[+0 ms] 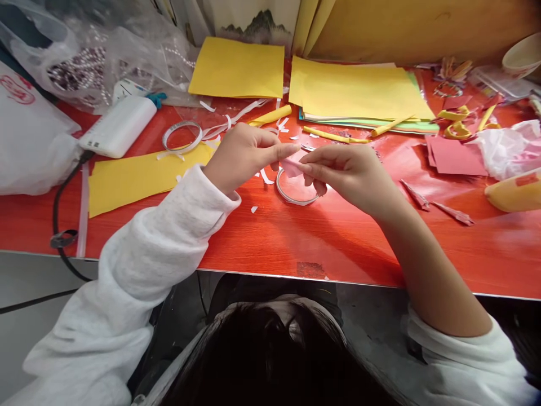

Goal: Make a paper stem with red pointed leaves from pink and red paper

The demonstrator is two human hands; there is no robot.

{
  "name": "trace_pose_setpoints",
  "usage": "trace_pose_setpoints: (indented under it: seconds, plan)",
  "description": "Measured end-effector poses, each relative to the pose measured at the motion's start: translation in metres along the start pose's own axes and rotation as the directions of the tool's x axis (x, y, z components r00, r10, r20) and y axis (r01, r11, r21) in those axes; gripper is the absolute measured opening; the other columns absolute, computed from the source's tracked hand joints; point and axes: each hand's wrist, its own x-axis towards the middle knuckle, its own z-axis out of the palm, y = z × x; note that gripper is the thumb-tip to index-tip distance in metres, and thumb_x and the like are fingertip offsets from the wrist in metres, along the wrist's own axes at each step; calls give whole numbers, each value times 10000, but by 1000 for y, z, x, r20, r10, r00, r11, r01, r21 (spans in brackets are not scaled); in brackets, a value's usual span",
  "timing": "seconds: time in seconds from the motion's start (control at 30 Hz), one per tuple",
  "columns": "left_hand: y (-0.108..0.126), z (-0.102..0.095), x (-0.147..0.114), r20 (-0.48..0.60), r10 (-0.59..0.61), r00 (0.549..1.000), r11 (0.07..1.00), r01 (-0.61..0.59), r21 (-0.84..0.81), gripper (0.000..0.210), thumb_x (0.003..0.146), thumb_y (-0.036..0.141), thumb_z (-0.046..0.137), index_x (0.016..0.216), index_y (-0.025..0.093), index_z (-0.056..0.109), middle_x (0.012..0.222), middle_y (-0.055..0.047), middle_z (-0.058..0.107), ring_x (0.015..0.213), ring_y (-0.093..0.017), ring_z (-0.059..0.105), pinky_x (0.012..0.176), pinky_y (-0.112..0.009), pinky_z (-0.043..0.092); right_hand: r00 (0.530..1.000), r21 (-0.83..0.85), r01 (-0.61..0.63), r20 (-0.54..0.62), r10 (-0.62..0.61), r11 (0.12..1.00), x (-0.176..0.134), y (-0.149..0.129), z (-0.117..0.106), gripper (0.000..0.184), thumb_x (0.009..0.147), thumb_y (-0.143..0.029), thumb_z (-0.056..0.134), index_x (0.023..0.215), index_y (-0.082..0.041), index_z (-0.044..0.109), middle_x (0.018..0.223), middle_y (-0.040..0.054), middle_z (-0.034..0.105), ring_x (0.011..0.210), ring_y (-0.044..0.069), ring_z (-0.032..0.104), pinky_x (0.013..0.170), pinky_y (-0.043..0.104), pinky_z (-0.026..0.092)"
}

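A small piece of pink paper [291,167] is held up between my two hands above the red table. My left hand [252,153] pinches its upper left side with thumb and fingers. From the other side, the thumb and forefinger of my right hand [349,172] close on its right edge. Just beneath, a roll of tape [291,198] lies flat, partly covered by my right fingers. Behind my fingertips a small metal tip [307,148] shows, mostly hidden. White paper scraps [266,177] are scattered around my left hand.
Yellow sheets [359,90] lie stacked at the back, beside another yellow sheet [239,67]. To the left are a second tape roll [182,137], a yellow strip [135,177] and a white power bank [119,125] with a black cable. Yellow scissors [457,129] and red paper [459,158] lie right.
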Motion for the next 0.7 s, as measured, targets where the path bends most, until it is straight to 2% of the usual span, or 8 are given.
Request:
trace_pose_setpoints:
  seconds: [0.2,0.47,0.6,0.7]
  plan:
    - [-1,-1,1,115,-120,986,992,123,-18,411,764,486,617,554,133,633,521,-9,578,576,-101,550,566,-222,380,997,-123,47,-49,-53,991,-1,3,2,154,861,-279,567,797,-184,670,594,-3,573,527,92,510,550,266,416]
    - [-8,3,1,124,-162,979,982,173,-79,378,752,486,636,609,136,646,556,-9,565,612,-112,543,562,-238,359,996,-162,61,-54,-70,985,0,7,3,195,889,-298,522,855,-177,670,606,2,578,561,105,527,582,273,420]
    - [-4,3,1,115,-178,977,980,186,-68,365,754,479,641,610,144,637,546,-9,543,672,-133,537,586,-262,335,999,-200,40,-27,-46,979,1,7,0,265,908,-332,485,778,-176,657,584,9,568,582,116,528,596,285,409]
    - [0,2,1,171,-209,963,969,227,-95,351,731,475,668,598,152,627,548,-11,540,700,-142,526,601,-274,324,1000,-218,10,-26,-16,976,2,9,0,249,892,-343,511,770,-185,659,582,8,575,565,116,525,581,285,405]
